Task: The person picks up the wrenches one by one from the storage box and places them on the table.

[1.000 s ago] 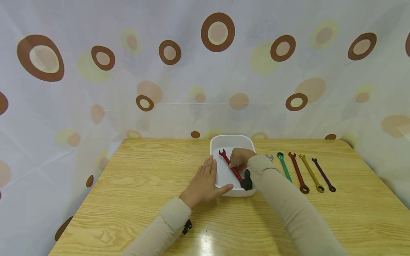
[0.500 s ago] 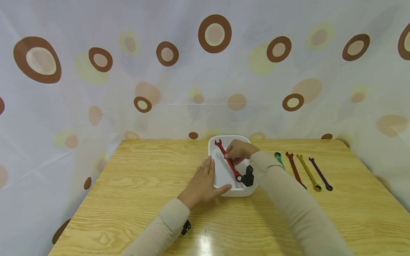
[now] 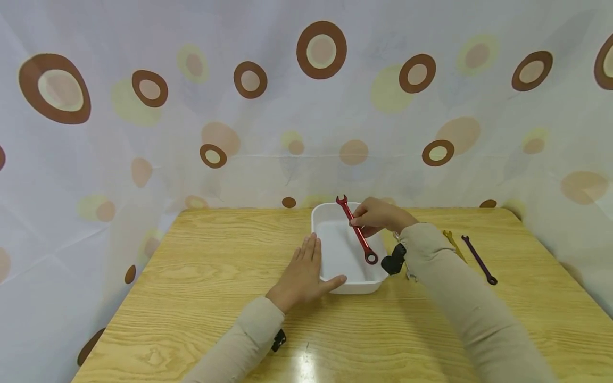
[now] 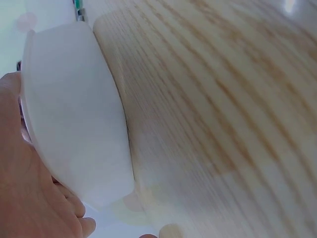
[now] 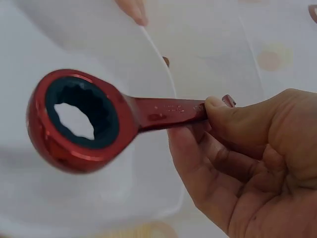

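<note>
My right hand [image 3: 380, 214] pinches a red combination wrench [image 3: 358, 231] by its shank, between thumb and fingers, above a white plastic tray [image 3: 337, 255]. The wrench tilts, with its open end toward the back wall and its ratchet ring [image 5: 37, 124] toward me. In the right wrist view, the ring end fills the left half and the thumb lies on the shank. My left hand [image 3: 301, 279] rests along the tray's left side, fingers straight and thumb stretched over the near rim. In the left wrist view, it touches the tray's wall [image 4: 74, 114].
Right of the tray, a yellow wrench [image 3: 452, 243] and a purple wrench [image 3: 479, 259] lie on the wooden table [image 3: 215, 255]. Part of a silver wrench [image 3: 411, 275] shows beside my right sleeve [image 3: 460, 298], which hides the things under it. A patterned cloth [image 3: 306, 122] hangs behind.
The red wrench, low in the tray a second ago, has risen in my right hand and shifted right. My right sleeve now covers the green and other red wrenches. The left hand keeps its place.
</note>
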The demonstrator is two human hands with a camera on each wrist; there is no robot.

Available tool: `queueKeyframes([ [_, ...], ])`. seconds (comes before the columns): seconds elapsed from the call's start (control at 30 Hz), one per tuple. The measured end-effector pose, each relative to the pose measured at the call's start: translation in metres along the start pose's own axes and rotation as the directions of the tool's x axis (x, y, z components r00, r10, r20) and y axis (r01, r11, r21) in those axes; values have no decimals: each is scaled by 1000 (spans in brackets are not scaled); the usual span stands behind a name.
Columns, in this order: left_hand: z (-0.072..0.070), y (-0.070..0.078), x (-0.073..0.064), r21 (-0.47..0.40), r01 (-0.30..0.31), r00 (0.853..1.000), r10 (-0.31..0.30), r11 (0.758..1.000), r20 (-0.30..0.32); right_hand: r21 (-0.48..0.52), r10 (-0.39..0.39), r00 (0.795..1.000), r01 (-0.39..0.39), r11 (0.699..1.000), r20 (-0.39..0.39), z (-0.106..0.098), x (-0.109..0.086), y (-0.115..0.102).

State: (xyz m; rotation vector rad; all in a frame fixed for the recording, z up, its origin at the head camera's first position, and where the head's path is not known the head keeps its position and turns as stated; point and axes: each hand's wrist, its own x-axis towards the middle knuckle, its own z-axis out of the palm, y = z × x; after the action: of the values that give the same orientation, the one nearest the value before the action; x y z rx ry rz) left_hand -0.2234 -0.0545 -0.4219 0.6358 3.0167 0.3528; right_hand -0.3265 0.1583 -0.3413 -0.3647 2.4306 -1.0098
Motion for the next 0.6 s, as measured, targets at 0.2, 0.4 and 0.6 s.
queueKeyframes([
  [0.2,4,-1,1,-7,3,1000,-3,1000,3,23,-11,1000,12,1000,-24,-26,-21,27],
  [0.4,4,-1,3,3,-4,1000,4,1000,0,3,43,998,-43,999,-41,-54,-51,55],
  [0.6,2,-1,3,3,-4,1000,4,1000,1,29,140,986,-138,990,-89,-77,-77,89],
])
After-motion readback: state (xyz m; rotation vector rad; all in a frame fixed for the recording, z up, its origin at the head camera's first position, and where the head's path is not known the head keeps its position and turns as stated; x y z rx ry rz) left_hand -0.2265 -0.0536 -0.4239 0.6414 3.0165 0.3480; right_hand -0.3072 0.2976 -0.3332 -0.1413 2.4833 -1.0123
